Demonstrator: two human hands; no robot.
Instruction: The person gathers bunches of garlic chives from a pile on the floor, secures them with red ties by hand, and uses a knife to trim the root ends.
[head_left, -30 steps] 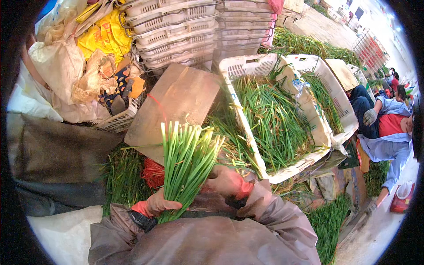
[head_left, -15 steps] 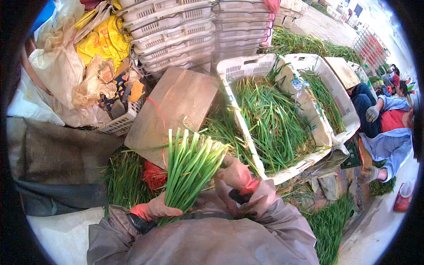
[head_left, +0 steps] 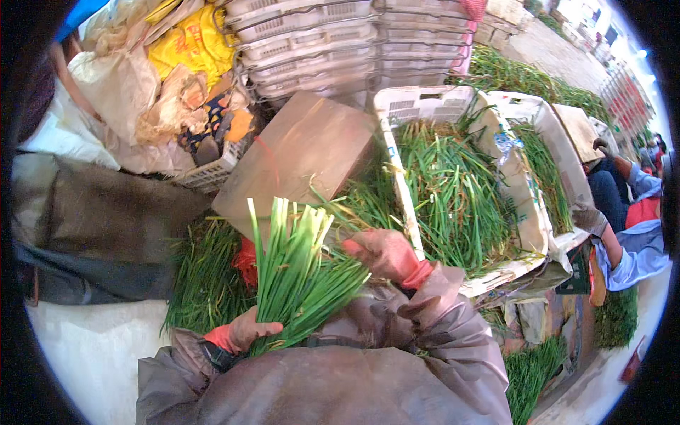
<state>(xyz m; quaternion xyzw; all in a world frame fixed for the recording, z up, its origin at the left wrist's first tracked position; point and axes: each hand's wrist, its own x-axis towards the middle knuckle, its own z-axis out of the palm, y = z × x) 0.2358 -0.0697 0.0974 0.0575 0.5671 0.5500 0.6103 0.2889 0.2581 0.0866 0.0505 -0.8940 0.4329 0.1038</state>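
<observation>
Towering at the back, a stack of pale crates (head_left: pixel 304 57) stands behind 2 white crates of loose greens, the nearer crate (head_left: pixel 432 106) and, to its right, the farther crate (head_left: pixel 562 157). Left of these 2 lies a brown board (head_left: pixel 297 145). In front of it the bunch of green stalks (head_left: pixel 294 273) tilts up, pale ends topmost. Handling it well probably means a firm but gentle grip, ends kept level, stray leaves drawn in. The gloved left hand (head_left: pixel 248 331) is closed around its lower, leafy part, thumb across the front. The gloved right hand (head_left: pixel 386 253) is just right of the stalks, fingers partly curled; whether they hold any leaf, I cannot tell.
</observation>
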